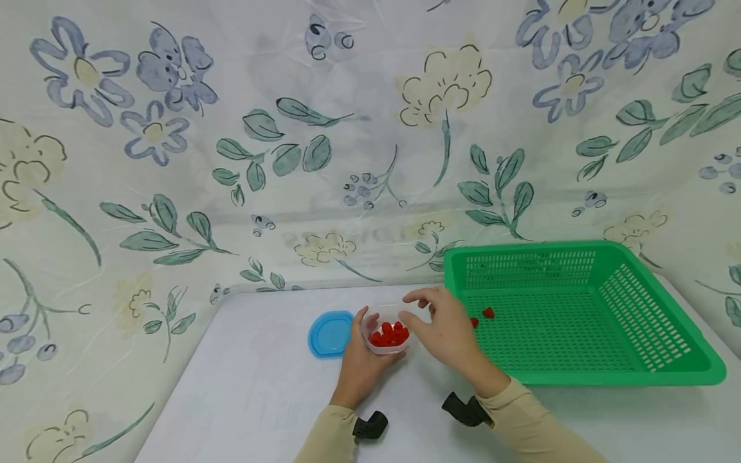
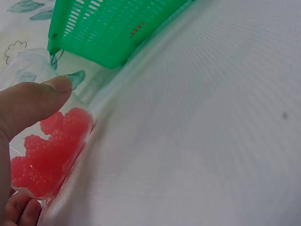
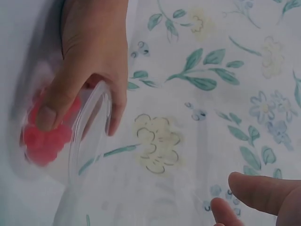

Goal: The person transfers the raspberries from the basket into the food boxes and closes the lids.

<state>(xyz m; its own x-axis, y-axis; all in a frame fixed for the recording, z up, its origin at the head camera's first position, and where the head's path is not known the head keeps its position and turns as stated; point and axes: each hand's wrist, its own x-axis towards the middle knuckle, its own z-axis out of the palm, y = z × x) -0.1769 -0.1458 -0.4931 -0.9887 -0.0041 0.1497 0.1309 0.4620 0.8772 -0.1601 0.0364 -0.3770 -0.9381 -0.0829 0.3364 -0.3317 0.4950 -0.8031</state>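
My left hand (image 1: pixel 363 364) grips a clear plastic container (image 1: pixel 386 348) around its side, with the thumb (image 2: pixel 44 96) lying along the wall. Several red raspberries (image 1: pixel 390 335) lie in the bottom of this container. Beside its right rim, my right hand (image 1: pixel 444 329) hovers with thumb and fingers apart. Nothing shows between the right thumb (image 3: pixel 263 190) and fingers. To the left of the container, a blue lid (image 1: pixel 332 335) lies flat on the white table (image 1: pixel 243 386).
A large green plastic basket (image 1: pixel 585 378) stands on the right of the table. Red raspberries (image 1: pixel 489 312) lie near its left side, one partly hidden by my right hand. A flower-patterned cloth (image 1: pixel 370 148) hangs behind the table.
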